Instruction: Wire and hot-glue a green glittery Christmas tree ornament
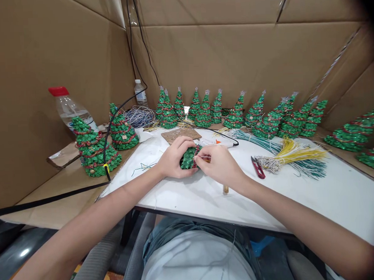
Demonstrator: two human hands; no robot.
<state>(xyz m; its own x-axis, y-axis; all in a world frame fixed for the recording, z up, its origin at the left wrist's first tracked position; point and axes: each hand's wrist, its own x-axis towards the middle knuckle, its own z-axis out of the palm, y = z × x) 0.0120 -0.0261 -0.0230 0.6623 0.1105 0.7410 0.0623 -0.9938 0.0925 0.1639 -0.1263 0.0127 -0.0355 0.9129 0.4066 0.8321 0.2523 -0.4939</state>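
Observation:
My left hand (177, 157) is wrapped round a small green Christmas tree (188, 158) with red garland, which lies on its side above the white table. At the garlanded side of that tree, my right hand (217, 161) is closed in a pinch on what looks like a thin pale wire (203, 157). Its fingertips touch or nearly touch the tree; the exact contact is too small to make out. Just behind both hands is a flat brown board (181, 135). Red thread snips (257, 167) rest to the right of my right hand.
Finished-looking trees (203, 110) line the back, with larger ones (94, 150) at left. Bundles of yellow wires (294, 154) and green wires (312, 167) lie right. A glue gun (219, 142) with a black cable lies behind my right hand. Bottles (141, 94) stand by the cardboard walls.

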